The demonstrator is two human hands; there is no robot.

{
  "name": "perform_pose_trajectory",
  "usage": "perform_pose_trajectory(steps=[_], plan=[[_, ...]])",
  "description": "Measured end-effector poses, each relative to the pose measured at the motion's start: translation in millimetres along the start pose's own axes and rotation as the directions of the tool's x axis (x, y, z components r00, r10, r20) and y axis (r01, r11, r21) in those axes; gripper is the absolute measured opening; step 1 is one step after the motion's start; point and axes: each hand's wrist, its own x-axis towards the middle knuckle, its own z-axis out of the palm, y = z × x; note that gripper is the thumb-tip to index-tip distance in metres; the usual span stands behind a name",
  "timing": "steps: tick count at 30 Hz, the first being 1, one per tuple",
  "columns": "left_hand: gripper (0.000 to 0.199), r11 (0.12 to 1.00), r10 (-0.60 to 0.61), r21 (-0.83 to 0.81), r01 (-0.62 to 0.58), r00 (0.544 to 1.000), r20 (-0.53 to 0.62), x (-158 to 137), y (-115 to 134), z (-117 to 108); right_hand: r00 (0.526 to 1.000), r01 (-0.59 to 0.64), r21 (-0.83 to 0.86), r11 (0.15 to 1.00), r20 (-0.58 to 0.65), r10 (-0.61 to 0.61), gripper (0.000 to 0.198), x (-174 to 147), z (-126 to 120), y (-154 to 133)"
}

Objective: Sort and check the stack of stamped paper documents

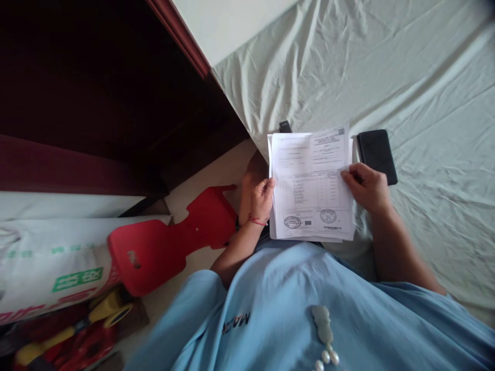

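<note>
A stack of printed paper sheets point(309, 188) is held up in front of my blue shirt, its top page carrying text, a table and round stamps near the lower edge. My left hand point(263, 198), with a ring and a red string at the wrist, pinches the left edge of the sheets. At the right edge, my right hand point(367, 186) grips the paper between thumb and bent fingers. A dark phone-like object or wallet point(377, 154) lies on the cloth just beyond my right hand. Behind the top edge of the papers sits a small black object point(285, 127), partly hidden.
Pale green, wrinkled cloth point(436, 93) covers the surface ahead and to the right. On the left stand dark wooden furniture point(96, 93), a red plastic seat point(154, 250), a printed white sack point(42, 263) and a yellow-and-red object point(69, 332) on the floor.
</note>
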Motion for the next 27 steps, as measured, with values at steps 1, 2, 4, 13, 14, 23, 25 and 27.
perform_pose_trajectory(steps=[1, 2, 4, 13, 14, 23, 25, 27], plan=[[0.068, 1.0, 0.003, -0.004, -0.003, 1.0, 0.005, -1, 2, 1, 1.0, -0.006, -0.001, 1.0, 0.0, 0.006, 0.027, 0, 1, 0], [0.068, 1.0, 0.004, -0.009, -0.004, 1.0, 0.013, -1, 3, 1, 1.0, -0.017, 0.0, 1.0, -0.004, 0.017, 0.027, 0, 1, 1], [0.066, 1.0, 0.004, -0.019, -0.003, 1.0, 0.027, -3, 5, 2, 0.999, -0.038, 0.0, 0.999, -0.01, 0.038, 0.025, -1, 1, 2], [0.052, 0.989, 0.049, -0.142, -0.04, 0.997, 0.058, -5, 8, 2, 0.984, 0.024, 0.045, 0.999, -0.178, -0.016, 0.027, 2, 12, 7], [0.05, 0.981, 0.055, -0.186, -0.047, 0.998, 0.042, -4, 9, 1, 0.978, 0.027, 0.073, 0.997, -0.208, -0.011, 0.034, 3, 13, 9], [0.051, 0.964, -0.03, -0.263, 0.045, 0.998, 0.062, -9, 10, 7, 0.949, -0.311, 0.549, 0.775, 0.226, 0.221, 0.046, -5, 15, 14], [0.051, 0.969, -0.051, -0.237, 0.07, 0.995, 0.088, -10, 9, 8, 0.935, -0.353, 0.51, 0.784, 0.215, 0.282, 0.039, -5, 14, 16], [0.046, 0.969, -0.072, -0.228, 0.091, 0.993, 0.093, -8, 6, 6, 0.929, -0.37, 0.443, 0.816, 0.163, 0.333, 0.034, -4, 12, 17]])
